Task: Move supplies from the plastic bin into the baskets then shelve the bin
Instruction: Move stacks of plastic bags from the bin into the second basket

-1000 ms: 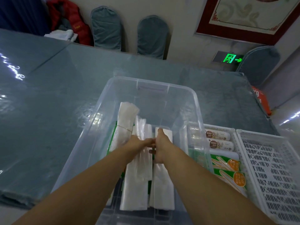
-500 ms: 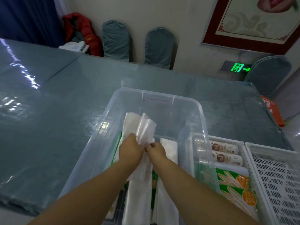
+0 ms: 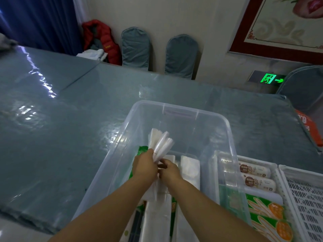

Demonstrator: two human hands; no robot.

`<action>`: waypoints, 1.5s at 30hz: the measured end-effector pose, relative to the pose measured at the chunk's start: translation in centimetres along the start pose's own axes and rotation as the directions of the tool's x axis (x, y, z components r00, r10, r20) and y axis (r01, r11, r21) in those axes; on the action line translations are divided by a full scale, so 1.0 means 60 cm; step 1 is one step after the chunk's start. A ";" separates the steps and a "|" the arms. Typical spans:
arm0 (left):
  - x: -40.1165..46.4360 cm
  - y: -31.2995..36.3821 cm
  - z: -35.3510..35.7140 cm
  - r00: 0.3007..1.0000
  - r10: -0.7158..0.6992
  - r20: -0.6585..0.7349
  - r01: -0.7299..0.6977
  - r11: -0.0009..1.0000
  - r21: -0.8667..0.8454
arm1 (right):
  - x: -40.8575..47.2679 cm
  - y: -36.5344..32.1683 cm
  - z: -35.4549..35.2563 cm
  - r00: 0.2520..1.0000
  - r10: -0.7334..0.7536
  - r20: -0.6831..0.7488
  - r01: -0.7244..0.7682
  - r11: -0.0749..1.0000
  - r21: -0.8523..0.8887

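A clear plastic bin (image 3: 225, 126) stands on the table in front of me. Both hands are inside it, gripping one bundle of clear plastic bags (image 3: 161, 144) that sticks up above them. My left hand (image 3: 144, 165) holds the bundle's left side at a rubber band. My right hand (image 3: 169, 169) pinches it just below on the right. Other flat white bag packs (image 3: 190, 169) and a green packet (image 3: 142, 149) lie on the bin floor. To the right, a white basket (image 3: 275, 169) holds rolls and green-orange packets. A second white basket (image 3: 304, 194) sits beside it.
The table (image 3: 70, 128) has a glossy grey-blue cover with open surface to the left and beyond the bin. Two grey chairs (image 3: 136, 48) stand against the far wall beside a red jacket (image 3: 103, 39). Another chair (image 3: 304, 88) and an orange object (image 3: 309, 126) are at the right edge.
Both hands have closed on a bundle of bags and lifted its top end up off the other packs. The camera has tilted up slightly.
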State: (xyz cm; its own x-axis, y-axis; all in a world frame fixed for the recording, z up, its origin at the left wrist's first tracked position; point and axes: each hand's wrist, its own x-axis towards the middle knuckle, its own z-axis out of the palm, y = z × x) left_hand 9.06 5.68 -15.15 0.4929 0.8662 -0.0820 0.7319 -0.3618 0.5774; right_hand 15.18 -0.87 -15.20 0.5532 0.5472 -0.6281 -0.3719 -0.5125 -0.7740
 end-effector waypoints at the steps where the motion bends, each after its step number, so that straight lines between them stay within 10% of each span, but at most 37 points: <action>1: -0.001 0.000 0.000 1.000 0.006 0.009 -0.006 1.000 0.004 | 0.002 0.002 -0.003 1.000 -0.010 0.017 0.010 0.999 -0.039; 6: -0.013 0.008 -0.017 0.997 0.060 -0.043 -0.065 0.992 -0.106 | -0.002 -0.013 -0.022 0.991 -0.127 -0.038 0.115 0.968 -0.221; 11: -0.023 0.082 -0.094 0.975 0.132 -0.179 -0.183 0.932 -0.312 | -0.047 -0.074 -0.048 0.960 -0.214 -0.180 0.220 0.975 0.017; 23: -0.150 0.355 -0.157 0.904 0.410 -0.117 -0.329 0.496 -0.804 | -0.280 -0.165 -0.266 0.683 -0.567 -0.460 0.708 0.669 0.227; 35: -0.287 0.615 0.097 0.800 0.479 0.363 -0.171 0.760 -0.627 | -0.272 0.020 -0.643 0.821 -0.304 -0.483 0.541 0.684 0.489; 45: -0.360 0.676 0.373 0.807 0.238 0.540 0.214 0.734 -0.644 | -0.199 0.171 -0.908 0.959 -0.126 -0.253 0.243 0.825 0.510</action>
State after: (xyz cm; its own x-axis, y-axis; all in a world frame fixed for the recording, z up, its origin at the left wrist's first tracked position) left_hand 38.62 -35.45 -8.16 0.8260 0.4273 -0.3676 0.3403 0.1419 0.9295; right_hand 45.36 -48.71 -11.25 0.7660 0.4224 -0.4845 -0.5526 0.0476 -0.8321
